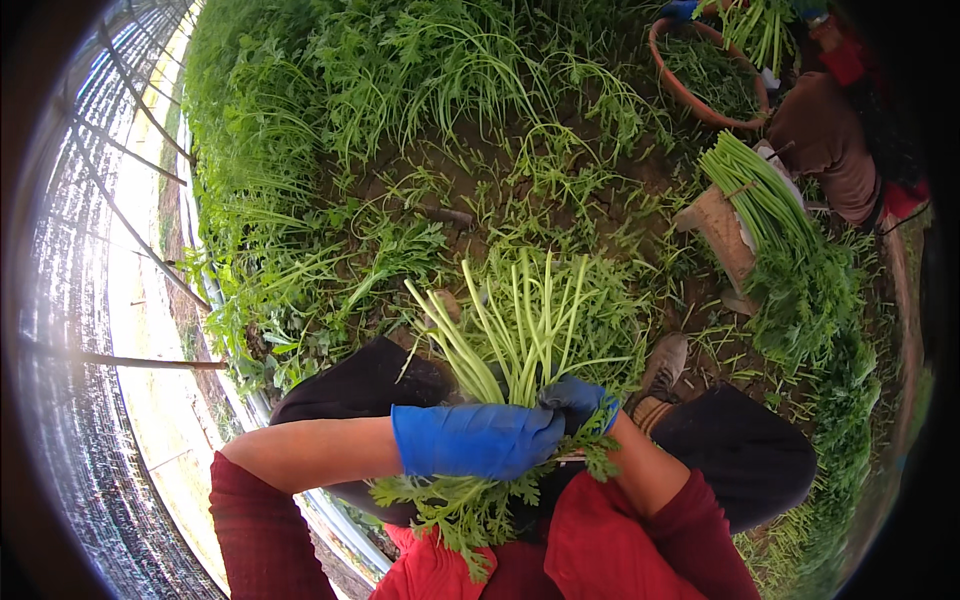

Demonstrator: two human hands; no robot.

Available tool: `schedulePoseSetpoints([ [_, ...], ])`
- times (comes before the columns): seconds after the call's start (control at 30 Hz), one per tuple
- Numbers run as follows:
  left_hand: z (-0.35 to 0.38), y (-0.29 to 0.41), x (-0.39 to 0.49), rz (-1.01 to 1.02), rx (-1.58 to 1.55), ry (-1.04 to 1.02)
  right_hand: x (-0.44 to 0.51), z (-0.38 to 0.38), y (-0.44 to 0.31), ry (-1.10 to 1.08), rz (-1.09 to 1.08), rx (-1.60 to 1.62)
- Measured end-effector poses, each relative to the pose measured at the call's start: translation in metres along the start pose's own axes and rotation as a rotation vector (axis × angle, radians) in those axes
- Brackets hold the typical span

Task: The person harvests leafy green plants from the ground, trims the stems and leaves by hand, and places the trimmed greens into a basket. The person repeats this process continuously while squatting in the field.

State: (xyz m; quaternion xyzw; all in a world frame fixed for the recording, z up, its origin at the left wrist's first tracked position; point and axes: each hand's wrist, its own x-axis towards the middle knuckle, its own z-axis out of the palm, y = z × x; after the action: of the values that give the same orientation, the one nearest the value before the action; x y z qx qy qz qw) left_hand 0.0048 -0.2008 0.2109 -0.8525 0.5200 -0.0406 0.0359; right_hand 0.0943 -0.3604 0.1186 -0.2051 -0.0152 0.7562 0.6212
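My left hand (480,442), in a blue glove, is wrapped around a loose bunch of leafy greens (517,352) above my lap. Its pale cut stems fan away from me, and its lobed leaves hang toward my chest. Against the right side of the bunch, my right hand (577,401) is curled in a darker-looking blue glove. A leafy sprig (602,446) hangs just below that hand. The fingertips of both hands are partly hidden by stems and gloves.
Dense standing greens (360,82) grow ahead. Cut greens (577,315) litter the soil before me. At right, a large stalk bundle (772,202) rests on a low support (716,232). Beyond it, another person (825,142) works beside an orange-rimmed basket (671,79). Netting (82,247) runs along the left.
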Motion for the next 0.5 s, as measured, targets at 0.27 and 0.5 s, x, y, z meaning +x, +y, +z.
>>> schedulePoseSetpoints([
  [0.27, -0.035, 0.001, -0.001, -0.106, 0.203, -0.039, 0.001, 0.025, -0.043, 0.118, -0.283, -0.164],
  [0.5, -0.063, -0.012, -0.053, -1.291, -1.301, 0.823, -0.035, 0.065, -0.072, 0.173, -0.218, -0.315],
])
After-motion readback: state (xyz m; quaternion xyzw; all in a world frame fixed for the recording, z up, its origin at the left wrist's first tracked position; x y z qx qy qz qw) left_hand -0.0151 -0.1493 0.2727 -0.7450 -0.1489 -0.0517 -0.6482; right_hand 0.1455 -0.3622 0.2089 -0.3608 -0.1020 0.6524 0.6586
